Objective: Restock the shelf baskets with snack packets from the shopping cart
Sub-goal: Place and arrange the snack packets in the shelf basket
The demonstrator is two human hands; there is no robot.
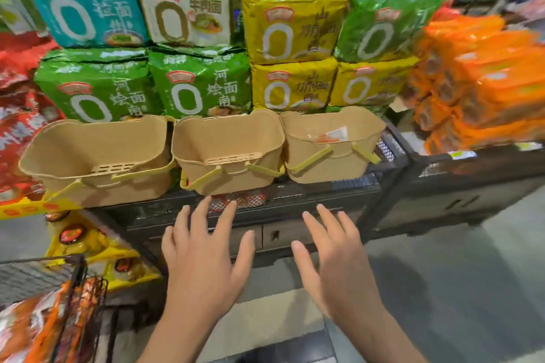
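**A:** What are your hands doing right now?

**B:** Nothing in either. My left hand (203,256) and my right hand (333,259) are both spread flat with the fingers straight, hovering low in the middle of the frame, in front of the black mesh shelf (309,194).

**A:** And the baskets?

**B:** Three tan ones in a row across the centre. The left basket (97,156) and the middle basket (230,153) look empty from here. The right basket (333,144) has a single orange-and-white packet (331,135) lying inside.

**A:** So where's the stock?

**B:** In the shopping cart (73,289), bottom left corner. Its orange snack packets (32,327) are below and to the left of my left hand, well apart from it. The baskets are above my fingertips, near but not touching.

**A:** How would you go about it?

**B:** I reckon the step is a reach back to the cart. I'd send the left hand, since it's nearer, and take the packets by their flat faces, not the crimped edge, so they don't slip or crumple. Then I'd fill one basket at a time, starting with an empty one, and lay the packets flat.

**A:** Any risk?

**B:** The cart's wire side could snag a bag, I'd guess.
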